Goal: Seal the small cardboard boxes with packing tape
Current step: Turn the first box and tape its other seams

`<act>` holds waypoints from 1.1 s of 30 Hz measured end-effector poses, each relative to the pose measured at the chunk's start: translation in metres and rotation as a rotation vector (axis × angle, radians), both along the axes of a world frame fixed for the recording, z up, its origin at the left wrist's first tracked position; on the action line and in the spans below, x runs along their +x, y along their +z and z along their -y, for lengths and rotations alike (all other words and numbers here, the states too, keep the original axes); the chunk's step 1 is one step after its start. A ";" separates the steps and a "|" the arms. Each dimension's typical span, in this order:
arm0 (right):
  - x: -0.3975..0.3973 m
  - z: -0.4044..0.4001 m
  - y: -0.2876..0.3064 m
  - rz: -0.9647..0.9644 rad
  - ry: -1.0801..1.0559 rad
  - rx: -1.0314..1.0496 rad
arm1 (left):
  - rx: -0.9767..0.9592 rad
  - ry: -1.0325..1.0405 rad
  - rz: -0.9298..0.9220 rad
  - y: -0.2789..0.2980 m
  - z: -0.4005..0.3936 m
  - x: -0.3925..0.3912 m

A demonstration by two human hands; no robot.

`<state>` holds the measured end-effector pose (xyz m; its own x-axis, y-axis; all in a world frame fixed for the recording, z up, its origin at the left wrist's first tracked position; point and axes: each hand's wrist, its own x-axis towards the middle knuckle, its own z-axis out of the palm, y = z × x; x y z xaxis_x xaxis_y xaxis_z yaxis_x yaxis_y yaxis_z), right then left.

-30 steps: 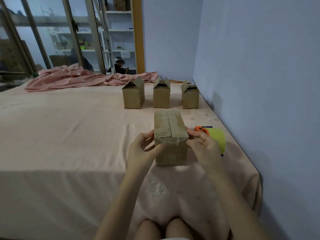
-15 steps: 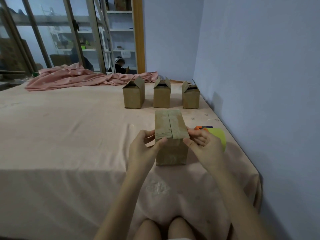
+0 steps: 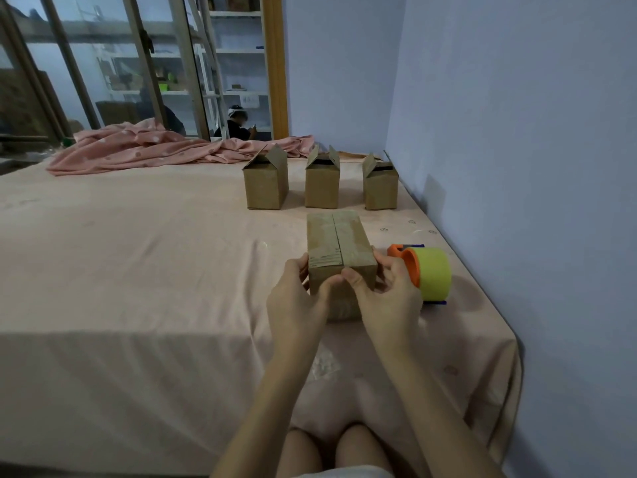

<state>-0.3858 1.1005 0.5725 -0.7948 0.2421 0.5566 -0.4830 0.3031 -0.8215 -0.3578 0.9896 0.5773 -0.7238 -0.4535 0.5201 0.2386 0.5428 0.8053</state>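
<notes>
A small closed cardboard box [image 3: 336, 243] stands on the pink-covered table [image 3: 155, 257], its top flaps shut and covered with clear tape. My left hand [image 3: 296, 298] grips its left side, thumb pressed on the front face. My right hand [image 3: 382, 298] grips its right side, thumb on the front next to the left thumb. A tape dispenser [image 3: 427, 272] with an orange core and a yellow-green roll lies just right of my right hand. Three small boxes with raised flaps stand in a row behind: left [image 3: 266, 182], middle [image 3: 322, 182], right [image 3: 381, 186].
A crumpled pink cloth [image 3: 155, 150] lies along the table's far edge. A blue wall [image 3: 517, 150] runs close along the table's right side. Glass doors and shelves stand behind, with a person seated beyond them. The table's front edge drops just before my knees.
Both thumbs slid from the box's upper corners down onto its front face and met at the middle, flattening the tape end there. The box stayed in place.
</notes>
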 end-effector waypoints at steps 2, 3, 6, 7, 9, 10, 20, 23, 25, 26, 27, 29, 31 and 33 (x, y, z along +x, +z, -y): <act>-0.003 -0.002 0.000 -0.004 -0.023 0.004 | 0.009 0.001 -0.013 0.001 0.002 -0.001; -0.004 -0.003 0.000 -0.002 -0.021 0.008 | 0.024 -0.007 -0.019 0.001 0.003 -0.002; -0.007 -0.007 -0.001 -0.013 0.013 0.000 | 0.081 -0.040 -0.034 0.000 0.005 -0.003; -0.008 -0.007 -0.001 -0.016 0.024 -0.011 | 0.100 -0.056 -0.042 -0.001 0.005 -0.003; -0.010 -0.008 -0.002 -0.032 0.032 -0.033 | 0.131 -0.096 -0.056 -0.002 0.007 -0.004; -0.010 -0.009 -0.003 -0.042 0.030 -0.042 | 0.137 -0.109 -0.063 -0.002 0.007 -0.004; -0.013 -0.012 -0.005 -0.117 0.017 -0.017 | 0.089 -0.155 -0.100 -0.003 0.014 -0.004; -0.009 -0.014 -0.008 -0.102 0.048 0.013 | 0.098 -0.211 -0.047 -0.002 0.014 0.001; -0.003 -0.013 -0.011 -0.052 0.119 0.012 | 0.129 -0.209 -0.005 0.000 0.011 0.004; -0.001 -0.011 -0.013 -0.028 0.130 0.016 | 0.124 -0.172 -0.002 0.002 0.010 0.004; 0.000 -0.010 -0.014 -0.008 0.119 0.021 | 0.114 -0.128 -0.013 0.003 0.010 0.003; -0.002 -0.006 -0.012 0.000 0.078 -0.012 | 0.092 -0.071 -0.051 0.005 0.009 0.000; -0.007 -0.006 -0.010 -0.028 0.053 -0.043 | 0.049 -0.050 -0.066 0.007 0.009 -0.002; -0.010 -0.006 -0.008 -0.068 0.027 -0.014 | 0.015 -0.040 -0.071 0.007 0.009 -0.003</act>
<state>-0.3954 1.1068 0.5641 -0.7618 0.2292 0.6059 -0.5453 0.2780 -0.7908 -0.3612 0.9802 0.5842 -0.7029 -0.4335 0.5639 0.3162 0.5196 0.7937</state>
